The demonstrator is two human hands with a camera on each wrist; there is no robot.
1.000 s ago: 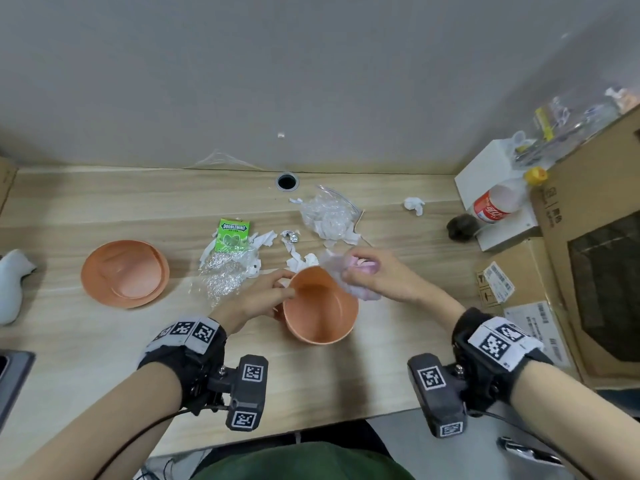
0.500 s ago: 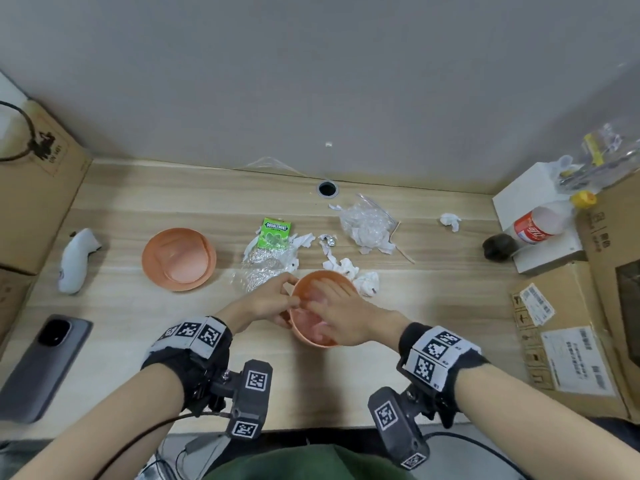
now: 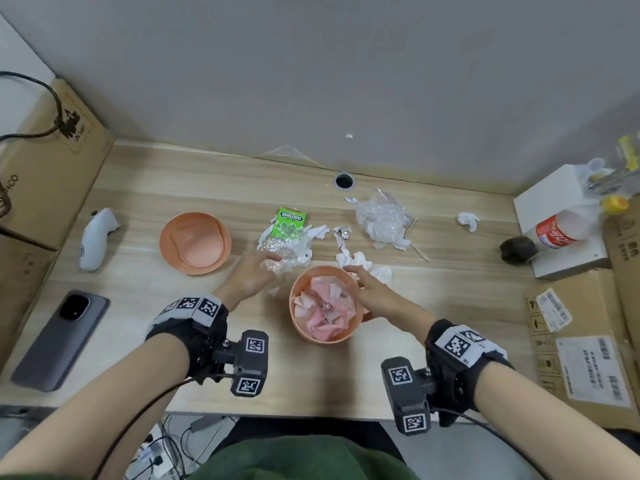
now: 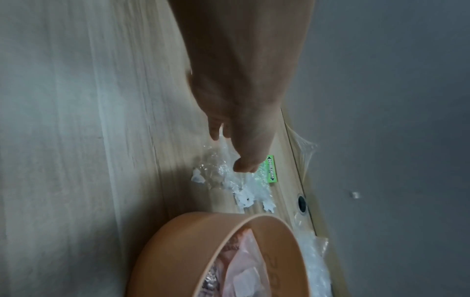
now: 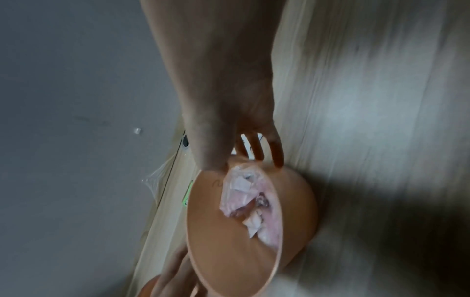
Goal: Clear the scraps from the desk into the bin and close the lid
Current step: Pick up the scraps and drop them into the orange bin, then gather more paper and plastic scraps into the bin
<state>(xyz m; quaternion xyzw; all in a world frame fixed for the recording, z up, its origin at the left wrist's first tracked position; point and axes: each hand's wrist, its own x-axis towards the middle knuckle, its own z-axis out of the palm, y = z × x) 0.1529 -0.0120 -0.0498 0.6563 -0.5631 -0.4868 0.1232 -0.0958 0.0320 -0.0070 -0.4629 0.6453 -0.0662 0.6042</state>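
Observation:
The orange bin point(image 3: 304, 327) stands open at mid-desk with pink plastic and paper scraps point(image 3: 323, 308) inside. Its lid point(image 3: 195, 242) lies upside down to the left. My left hand point(image 3: 268, 263) reaches past the bin, fingers touching a crinkled clear wrapper point(image 3: 289, 249) beside a green Doublemint pack point(image 3: 290, 222); the left wrist view shows that hand point(image 4: 229, 150) over the wrapper point(image 4: 221, 174). My right hand point(image 3: 356, 275) lies over the bin's right rim with straight fingers; the right wrist view shows its thumb at the rim and fingers point(image 5: 277, 158) outside the bin point(image 5: 229, 251). White paper bits point(image 3: 353, 259), a foil bit point(image 3: 341, 233), a clear bag point(image 3: 381, 220) and a tissue point(image 3: 468, 220) lie behind.
A phone point(image 3: 59, 341) and a white controller point(image 3: 95, 239) lie on the left. Cardboard boxes stand at the left point(image 3: 41, 168) and right point(image 3: 581, 341) edges. A cola bottle point(image 3: 557, 230) lies on a white box point(image 3: 554, 199) at the back right, with a dark lump point(image 3: 517, 249) beside it.
My right hand pushed the pink plastic into the bin and has drawn back to the rim. My left hand let go of the bin's edge and moved up to the crinkled wrapper.

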